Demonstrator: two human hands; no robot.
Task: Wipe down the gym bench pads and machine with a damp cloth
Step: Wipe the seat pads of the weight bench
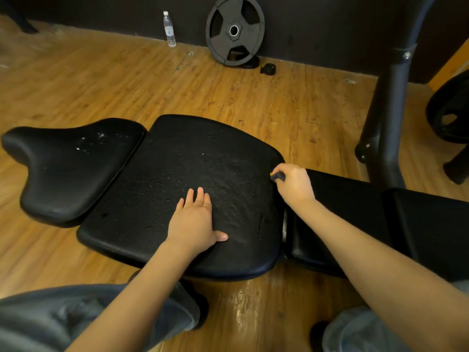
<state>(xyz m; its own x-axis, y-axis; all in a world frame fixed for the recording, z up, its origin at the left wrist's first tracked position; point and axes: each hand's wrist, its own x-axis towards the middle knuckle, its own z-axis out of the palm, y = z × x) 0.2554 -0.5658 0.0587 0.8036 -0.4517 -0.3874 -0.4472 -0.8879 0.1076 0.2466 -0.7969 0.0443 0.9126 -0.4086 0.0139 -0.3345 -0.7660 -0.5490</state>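
left hand [195,222] lies flat, fingers straight, on the wet pad [177,174]. right hand [294,182] at the pad's 3 o'clock edge grips a dark cloth [277,176].

We see a wood-plank laminate floor [106,80] in a warm orange-brown, scuffed in places and glossy with reflected light close to us. Along the far side runs a dark wall [317,24]. A black weight plate [234,30] leans upright against that wall, with a small black object [268,69] on the floor just beside it. To its left a clear plastic water bottle [169,29] stands upright near the wall.
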